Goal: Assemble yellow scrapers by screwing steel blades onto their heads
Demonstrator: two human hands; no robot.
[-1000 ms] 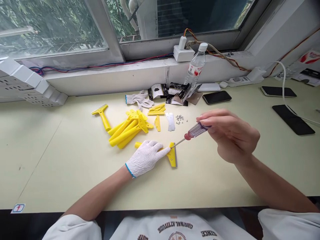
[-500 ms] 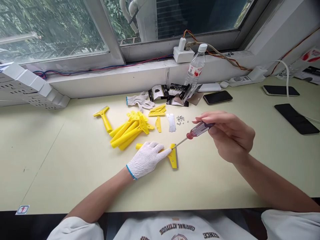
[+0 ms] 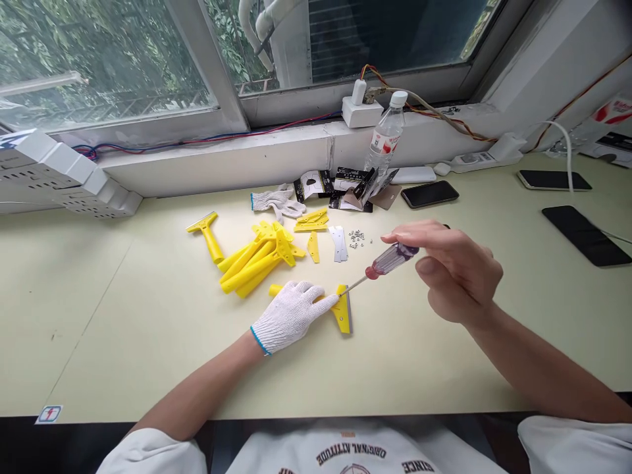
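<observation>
My left hand (image 3: 295,316), in a white knitted glove, closes over the handle of a yellow scraper (image 3: 342,317) lying on the table. The scraper's head, with a blade along its right edge, sticks out past the fingertips. My right hand (image 3: 457,270), bare, has a screwdriver (image 3: 390,261) with a clear and red handle. Its fingers lie along the handle's upper end, while the thumb looks apart from it. The screwdriver slants down left, its tip at the scraper head near my gloved index finger.
Several yellow scraper handles (image 3: 257,260) lie piled left of centre, beside an assembled scraper (image 3: 210,240). Behind are yellow plates (image 3: 312,220), white blades (image 3: 338,243), small screws and nuts (image 3: 356,237), a spare glove (image 3: 279,201), black packaging (image 3: 358,187), a water bottle (image 3: 385,138) and phones (image 3: 429,193).
The screwdriver handle has shifted slightly left, and my right thumb has moved off it as the fingers changed position. My left hand and the scraper stay in place.
</observation>
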